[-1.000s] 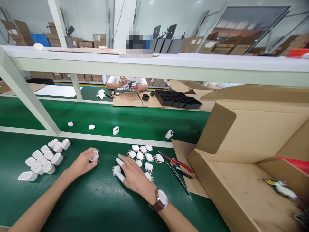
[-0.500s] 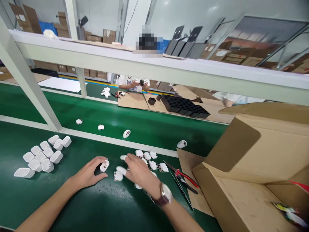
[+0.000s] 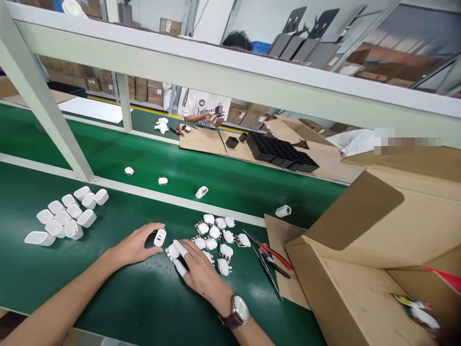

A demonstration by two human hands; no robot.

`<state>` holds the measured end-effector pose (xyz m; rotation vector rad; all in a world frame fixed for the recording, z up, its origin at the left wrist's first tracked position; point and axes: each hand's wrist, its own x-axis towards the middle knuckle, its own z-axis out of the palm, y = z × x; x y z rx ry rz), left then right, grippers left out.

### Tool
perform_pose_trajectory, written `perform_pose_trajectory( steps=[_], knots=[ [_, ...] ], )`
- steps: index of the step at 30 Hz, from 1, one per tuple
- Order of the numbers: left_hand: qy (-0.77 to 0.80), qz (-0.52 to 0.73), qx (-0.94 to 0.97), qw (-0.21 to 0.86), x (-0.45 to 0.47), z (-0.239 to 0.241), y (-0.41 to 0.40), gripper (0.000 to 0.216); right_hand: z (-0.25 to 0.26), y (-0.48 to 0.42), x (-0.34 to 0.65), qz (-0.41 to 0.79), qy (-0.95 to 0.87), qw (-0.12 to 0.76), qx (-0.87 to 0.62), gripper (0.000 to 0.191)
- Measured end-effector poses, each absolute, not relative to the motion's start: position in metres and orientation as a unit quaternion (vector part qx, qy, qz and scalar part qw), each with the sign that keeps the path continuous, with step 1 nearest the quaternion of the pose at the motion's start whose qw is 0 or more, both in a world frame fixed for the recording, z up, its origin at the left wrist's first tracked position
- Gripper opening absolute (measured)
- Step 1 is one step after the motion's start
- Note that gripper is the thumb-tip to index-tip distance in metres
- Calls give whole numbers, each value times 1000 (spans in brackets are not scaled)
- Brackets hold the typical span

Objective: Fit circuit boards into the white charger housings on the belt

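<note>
My left hand (image 3: 139, 246) rests on the green bench and grips a small white charger housing (image 3: 159, 237) between thumb and fingers. My right hand (image 3: 196, 269), with white finger cots on two fingers and a watch at the wrist, pinches a white plug insert (image 3: 173, 251) just right of the housing. Several more white plug inserts (image 3: 219, 236) lie in a cluster beside that hand. A group of empty white housings (image 3: 68, 216) stands at the left.
Red-handled pliers (image 3: 271, 253) lie on a cardboard sheet next to a large open carton (image 3: 363, 269). Three white chargers (image 3: 201, 191) ride the conveyor belt behind a white rail. Across it a person handles a part by black trays (image 3: 281, 153).
My left hand has turned the housing so its port faces up. My right hand drew back from the cluster toward the housing with an insert. The camera tilted and shifted.
</note>
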<state>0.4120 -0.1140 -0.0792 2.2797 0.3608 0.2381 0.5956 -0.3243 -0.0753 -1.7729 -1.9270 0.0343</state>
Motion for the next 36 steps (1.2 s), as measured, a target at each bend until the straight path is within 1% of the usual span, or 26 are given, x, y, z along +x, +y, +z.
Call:
perform_pose_trajectory(
  steps=[4, 7, 9, 14, 18, 22, 25, 27, 30, 32, 34, 36],
  knots=[
    [128, 124, 905, 386, 414, -83, -118, 63, -61, -320, 597, -23, -672, 341, -657, 44],
    [92, 159, 911, 369, 415, -82, -122, 60, -52, -317, 593, -63, -669, 359, -648, 46],
    [76, 176, 911, 365, 415, -82, -125, 60, -49, -314, 590, -79, -681, 343, -642, 43],
    [63, 181, 915, 355, 413, -82, -129, 67, -46, -309, 587, -84, -703, 294, -642, 25],
    [51, 176, 919, 350, 412, -82, -130, 69, -41, -306, 585, -77, -719, 248, -644, 19],
    [56, 171, 918, 355, 413, -81, -130, 70, -35, -305, 583, -55, -721, 208, -659, 23],
    [68, 159, 909, 378, 413, -80, -130, 72, -33, -304, 581, -43, -712, 217, -667, 34],
    [73, 149, 901, 400, 413, -81, -130, 72, -33, -303, 579, -40, -713, 224, -663, 33],
    [83, 141, 895, 414, 413, -83, -129, 68, -35, -301, 574, -20, -720, 215, -659, 23],
    [92, 146, 893, 416, 412, -83, -129, 61, -37, -300, 573, 4, -719, 218, -660, 24],
    [81, 163, 896, 404, 412, -81, -130, 50, -39, -298, 576, 20, -713, 239, -659, 27],
    [48, 192, 908, 370, 413, -78, -130, 33, -41, -296, 586, 19, -698, 274, -661, 31]
  ],
)
